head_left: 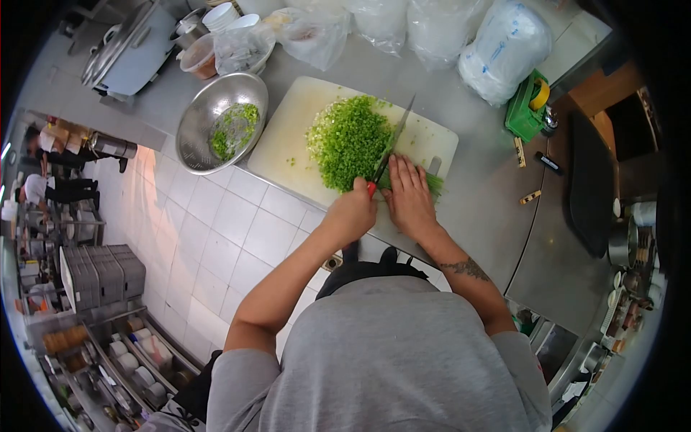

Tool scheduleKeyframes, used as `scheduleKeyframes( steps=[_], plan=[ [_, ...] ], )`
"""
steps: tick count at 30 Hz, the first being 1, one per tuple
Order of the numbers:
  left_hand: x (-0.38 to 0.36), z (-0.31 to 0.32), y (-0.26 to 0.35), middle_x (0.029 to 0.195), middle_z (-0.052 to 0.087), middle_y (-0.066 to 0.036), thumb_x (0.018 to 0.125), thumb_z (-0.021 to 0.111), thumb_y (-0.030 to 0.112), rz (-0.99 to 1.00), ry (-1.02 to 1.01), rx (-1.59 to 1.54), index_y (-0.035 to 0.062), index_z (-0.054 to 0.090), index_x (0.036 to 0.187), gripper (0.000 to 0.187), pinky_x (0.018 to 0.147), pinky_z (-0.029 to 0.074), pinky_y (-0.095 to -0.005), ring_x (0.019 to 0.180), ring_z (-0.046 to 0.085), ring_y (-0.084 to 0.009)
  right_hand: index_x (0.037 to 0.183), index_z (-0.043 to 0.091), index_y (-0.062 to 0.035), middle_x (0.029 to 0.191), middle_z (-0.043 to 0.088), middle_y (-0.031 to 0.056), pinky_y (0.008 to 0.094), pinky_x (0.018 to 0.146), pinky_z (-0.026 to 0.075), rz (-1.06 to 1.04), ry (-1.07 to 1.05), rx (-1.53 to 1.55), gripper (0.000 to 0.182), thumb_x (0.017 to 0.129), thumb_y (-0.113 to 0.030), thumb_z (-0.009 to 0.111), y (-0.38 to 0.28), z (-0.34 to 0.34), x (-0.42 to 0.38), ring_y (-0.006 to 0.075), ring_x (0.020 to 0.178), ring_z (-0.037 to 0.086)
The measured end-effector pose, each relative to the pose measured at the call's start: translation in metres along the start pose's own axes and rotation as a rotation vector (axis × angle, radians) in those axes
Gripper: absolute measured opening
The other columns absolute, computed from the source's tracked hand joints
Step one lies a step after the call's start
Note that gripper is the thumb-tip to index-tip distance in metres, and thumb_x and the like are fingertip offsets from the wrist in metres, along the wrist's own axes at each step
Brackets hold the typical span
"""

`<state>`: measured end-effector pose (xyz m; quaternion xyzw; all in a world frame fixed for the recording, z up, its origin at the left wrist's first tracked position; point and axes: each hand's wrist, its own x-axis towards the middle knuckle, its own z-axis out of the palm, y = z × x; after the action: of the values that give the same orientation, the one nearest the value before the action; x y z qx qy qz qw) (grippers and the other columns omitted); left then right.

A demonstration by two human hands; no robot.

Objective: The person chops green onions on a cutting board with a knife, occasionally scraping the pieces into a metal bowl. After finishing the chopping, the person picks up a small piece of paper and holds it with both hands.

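My left hand is closed around the red handle of a kitchen knife. Its long blade points away from me and rests along the right side of a heap of chopped green onions. Just right of the blade, my right hand holds a bunch of uncut green onions down, fingers together over the stalks. Their ends stick out beyond the fingers. Under all this lies a white cutting board with a handle slot at its right end. Some cut bits are scattered on it.
Left of the board, a perforated metal colander holds chopped greens. Plastic bags and a wrapped bundle line the back. A green tape dispenser stands at right. Grey crates sit on the tiled floor; two people are far left.
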<state>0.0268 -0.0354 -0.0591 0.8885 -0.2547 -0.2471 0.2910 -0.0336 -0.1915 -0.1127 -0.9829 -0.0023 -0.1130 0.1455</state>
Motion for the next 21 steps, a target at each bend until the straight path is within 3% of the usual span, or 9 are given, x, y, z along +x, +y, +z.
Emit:
scheduleKeyframes(
  steps=[6, 12, 18, 21],
  plan=[
    [-0.014, -0.020, 0.014, 0.065, 0.061, -0.027, 0.093, 0.052, 0.018, -0.031, -0.024, -0.005, -0.0063, 0.039, 0.099, 0.029, 0.048, 0.050, -0.0469, 0.050, 0.062, -0.0386, 0.145, 0.023, 0.0079, 0.148, 0.031, 0.0239, 0.0479, 0.116, 0.019, 0.025, -0.001, 0.033, 0.069, 0.093, -0.024, 0.054, 0.000, 0.000, 0.001, 0.0351, 0.140, 0.028],
    [-0.051, -0.023, 0.019, 0.070, 0.061, -0.031, 0.092, 0.053, 0.017, -0.042, -0.079, 0.076, -0.0057, 0.038, 0.101, 0.028, 0.059, 0.051, -0.0522, 0.064, 0.063, -0.0464, 0.144, 0.024, 0.0091, 0.147, 0.031, 0.0247, 0.0491, 0.115, 0.020, -0.003, 0.040, 0.039, 0.068, 0.093, -0.023, 0.054, 0.000, 0.002, -0.002, 0.0368, 0.139, 0.028],
    [-0.017, 0.007, 0.005, 0.069, 0.061, -0.032, 0.090, 0.054, 0.016, 0.021, 0.059, 0.063, -0.0064, 0.039, 0.100, 0.029, 0.063, 0.051, -0.0533, 0.067, 0.063, -0.0481, 0.144, 0.022, 0.0097, 0.147, 0.032, 0.0256, 0.0479, 0.115, 0.020, -0.012, -0.004, 0.025, 0.070, 0.092, -0.020, 0.056, 0.000, -0.001, 0.002, 0.0378, 0.138, 0.028],
    [0.005, 0.000, 0.011, 0.068, 0.060, -0.032, 0.091, 0.054, 0.017, -0.015, 0.009, 0.006, -0.0074, 0.039, 0.099, 0.029, 0.062, 0.051, -0.0527, 0.065, 0.062, -0.0478, 0.145, 0.021, 0.0099, 0.147, 0.031, 0.0260, 0.0473, 0.115, 0.020, 0.016, -0.012, 0.039, 0.071, 0.091, -0.020, 0.057, -0.001, 0.001, -0.001, 0.0377, 0.139, 0.028]
  ],
)
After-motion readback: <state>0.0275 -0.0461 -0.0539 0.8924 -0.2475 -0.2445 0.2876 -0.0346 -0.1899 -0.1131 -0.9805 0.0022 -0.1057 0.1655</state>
